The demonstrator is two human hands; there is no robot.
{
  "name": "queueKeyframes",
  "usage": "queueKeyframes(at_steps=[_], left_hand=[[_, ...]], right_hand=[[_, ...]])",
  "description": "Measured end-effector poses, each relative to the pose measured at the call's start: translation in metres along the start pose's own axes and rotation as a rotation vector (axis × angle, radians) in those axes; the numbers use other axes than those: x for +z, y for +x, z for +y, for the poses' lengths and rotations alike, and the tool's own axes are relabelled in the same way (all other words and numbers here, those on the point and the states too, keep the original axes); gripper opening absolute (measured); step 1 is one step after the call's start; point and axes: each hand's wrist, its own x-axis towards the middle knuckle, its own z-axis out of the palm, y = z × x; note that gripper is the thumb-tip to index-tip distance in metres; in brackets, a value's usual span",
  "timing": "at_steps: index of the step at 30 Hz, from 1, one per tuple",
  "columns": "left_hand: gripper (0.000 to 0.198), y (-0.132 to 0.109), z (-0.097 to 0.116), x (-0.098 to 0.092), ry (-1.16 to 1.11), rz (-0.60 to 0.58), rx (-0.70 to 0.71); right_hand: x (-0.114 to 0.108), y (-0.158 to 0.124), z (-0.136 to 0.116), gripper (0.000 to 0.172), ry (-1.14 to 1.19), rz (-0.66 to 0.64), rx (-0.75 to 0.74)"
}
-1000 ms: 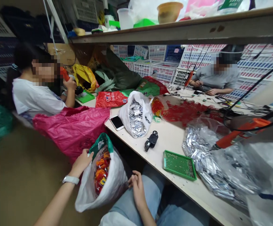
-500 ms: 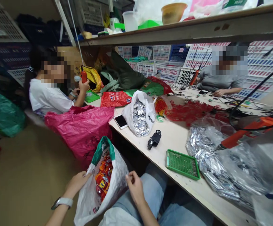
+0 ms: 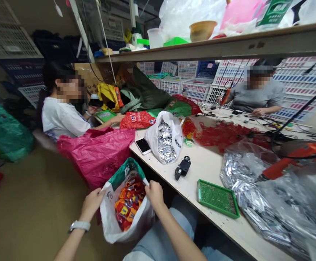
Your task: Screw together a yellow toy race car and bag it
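Note:
A white woven sack [image 3: 111, 226] with a green inner rim stands at the table's edge by my knees, its mouth wide apart. Inside it lie many small red and orange plastic parts [image 3: 127, 206]. My left hand [image 3: 93, 203] grips the sack's left rim, fingers closed on it. On the opposite rim, my right hand [image 3: 154, 194] is closed too. A pink woven sack [image 3: 100, 154] stands just behind. On the table nearby are a black plastic part [image 3: 183, 167] and a green tray of small screws [image 3: 217, 199].
A phone [image 3: 143, 146] lies beside a white bag of silvery pieces [image 3: 166, 141]. To the right, an orange electric screwdriver [image 3: 285, 165] hangs over a clear bag of silvery strips [image 3: 245, 188]. Co-workers sit left [image 3: 65, 112] and across [image 3: 258, 90]. A shelf [image 3: 201, 47] crosses above.
My right hand has taken hold of the sack's rim, and the mouth is spread wider. The left co-worker's screwdriver now hangs free, and that person's hand reaches onto the table.

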Motion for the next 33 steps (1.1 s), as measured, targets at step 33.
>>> queueKeyframes(at_steps=[33], left_hand=[[0.082, -0.091, -0.057, 0.099, -0.817, 0.133, -0.37]], right_hand=[[-0.016, 0.028, -0.024, 0.021, -0.276, 0.018, -0.201]])
